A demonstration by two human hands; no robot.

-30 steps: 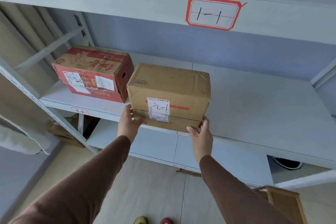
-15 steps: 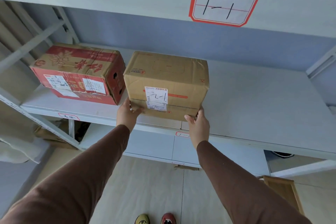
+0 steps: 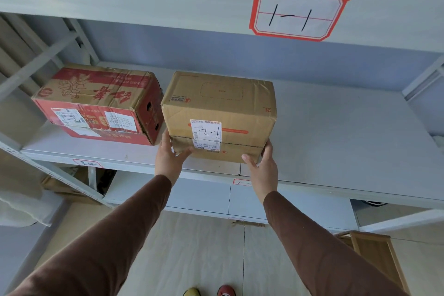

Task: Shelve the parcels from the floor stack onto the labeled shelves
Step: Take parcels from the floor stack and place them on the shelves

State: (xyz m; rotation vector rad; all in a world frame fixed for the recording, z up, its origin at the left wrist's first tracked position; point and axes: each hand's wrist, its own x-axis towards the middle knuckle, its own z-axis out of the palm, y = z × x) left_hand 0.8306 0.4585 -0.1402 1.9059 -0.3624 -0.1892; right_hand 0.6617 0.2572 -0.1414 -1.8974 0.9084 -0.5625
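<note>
- The grey metal shelving point(image 3: 336, 127) takes up most of the view; its middle shelf carries both parcels, and the beam above bears a red-bordered label point(image 3: 298, 13) hand-marked "1-1".
- The red-printed carton point(image 3: 96, 103) sits at the left of that shelf, just beside the parcel in hand; I cannot tell whether the two touch. Slide the new parcel straight back so its left edge does not catch that carton's corner.
- The plain brown parcel point(image 3: 218, 115) rests on the middle shelf near the front edge, its shipping sticker point(image 3: 206, 130) facing out with a handwritten code. Keep that face outward and square to the edge so the code stays readable.
- A small tag point(image 3: 241, 182) on the shelf's front lip is partly hidden by the right wrist; check it against the parcel's code before letting go.
- The left hand point(image 3: 168, 158) holds the parcel's lower left corner, fingers wrapped onto the front face.
- The right hand point(image 3: 263, 166) cups the lower right corner, thumb on the front face and fingers round the side. Push evenly with both so the parcel does not twist, then release once the base lies fully on the shelf.
</note>
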